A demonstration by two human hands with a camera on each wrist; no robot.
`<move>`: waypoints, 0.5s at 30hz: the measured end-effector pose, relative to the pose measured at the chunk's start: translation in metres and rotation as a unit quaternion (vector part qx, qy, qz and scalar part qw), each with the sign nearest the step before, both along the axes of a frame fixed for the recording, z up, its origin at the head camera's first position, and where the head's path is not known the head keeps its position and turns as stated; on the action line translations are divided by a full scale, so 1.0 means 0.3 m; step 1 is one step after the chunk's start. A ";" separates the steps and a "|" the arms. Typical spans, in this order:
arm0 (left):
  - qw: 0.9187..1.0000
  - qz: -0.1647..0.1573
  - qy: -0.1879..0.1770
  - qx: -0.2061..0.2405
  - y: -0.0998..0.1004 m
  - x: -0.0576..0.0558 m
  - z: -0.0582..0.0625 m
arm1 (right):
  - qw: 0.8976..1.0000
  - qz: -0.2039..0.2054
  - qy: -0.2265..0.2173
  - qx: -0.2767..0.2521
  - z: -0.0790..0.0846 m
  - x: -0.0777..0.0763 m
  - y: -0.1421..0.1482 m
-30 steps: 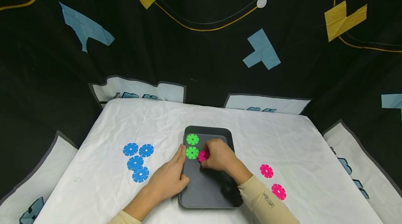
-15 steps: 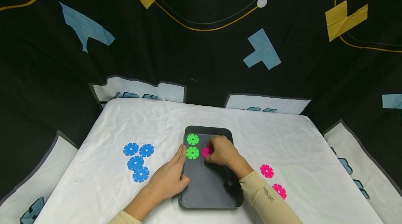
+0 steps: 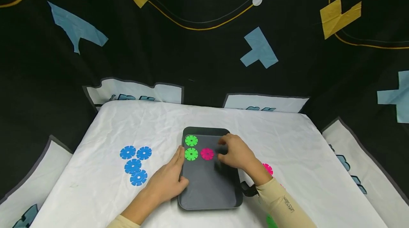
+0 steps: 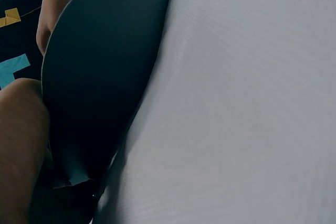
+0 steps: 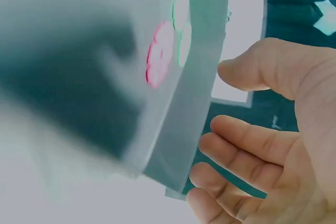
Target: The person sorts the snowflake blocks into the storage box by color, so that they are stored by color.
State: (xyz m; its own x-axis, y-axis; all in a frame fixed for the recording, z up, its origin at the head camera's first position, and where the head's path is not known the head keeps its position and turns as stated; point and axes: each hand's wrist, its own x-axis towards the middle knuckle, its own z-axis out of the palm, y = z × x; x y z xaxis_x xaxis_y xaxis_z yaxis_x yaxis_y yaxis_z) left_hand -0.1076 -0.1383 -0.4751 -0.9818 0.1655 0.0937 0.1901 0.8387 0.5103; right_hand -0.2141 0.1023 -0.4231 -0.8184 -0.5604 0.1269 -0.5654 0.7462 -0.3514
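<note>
A dark grey rectangular tray [image 3: 211, 189] lies on the white cloth. Inside it, two green notched discs [image 3: 191, 154] sit along the left wall, one behind the other, and a pink notched disc [image 3: 207, 153] lies flat to the right of the nearer one. My left hand [image 3: 167, 180] rests against the tray's left edge, fingers straight. Above the tray's right side hovers my right hand [image 3: 238, 152], thumb and fingers apart and holding nothing. The right wrist view also has the pink disc [image 5: 159, 55] and that hand [image 5: 262, 140] with a gap between thumb and fingers.
Several blue notched discs [image 3: 132, 166] lie on the cloth left of the tray. A pink disc [image 3: 267, 168] and a green disc [image 3: 271, 221] are partly covered by the right forearm. Black fabric [image 3: 204, 54] with taped shapes hangs behind the table.
My right hand shifted the pink disc slightly right, then let go of it and drew away to the right. My left hand stays on the tray's edge. The head view has turned slightly.
</note>
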 end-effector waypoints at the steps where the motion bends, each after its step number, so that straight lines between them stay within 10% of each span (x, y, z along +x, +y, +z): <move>1: 1.000 0.002 0.000 -0.002 -0.002 0.000 -0.001 | 1.000 -0.003 0.001 -0.001 0.005 0.007 0.015; 15: 1.000 0.000 0.014 -0.001 0.004 -0.006 -0.001 | 0.997 -0.075 -0.012 -0.026 0.011 0.150 0.277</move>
State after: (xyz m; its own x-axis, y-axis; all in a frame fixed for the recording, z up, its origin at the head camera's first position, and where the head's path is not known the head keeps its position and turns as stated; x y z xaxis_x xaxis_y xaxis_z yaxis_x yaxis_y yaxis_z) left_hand -0.1093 -0.1371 -0.4754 -0.9787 0.1664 0.1207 0.2048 0.8396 0.5031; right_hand -0.1692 0.1853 -0.4198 -0.8955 -0.4251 0.1317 -0.4400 0.8015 -0.4049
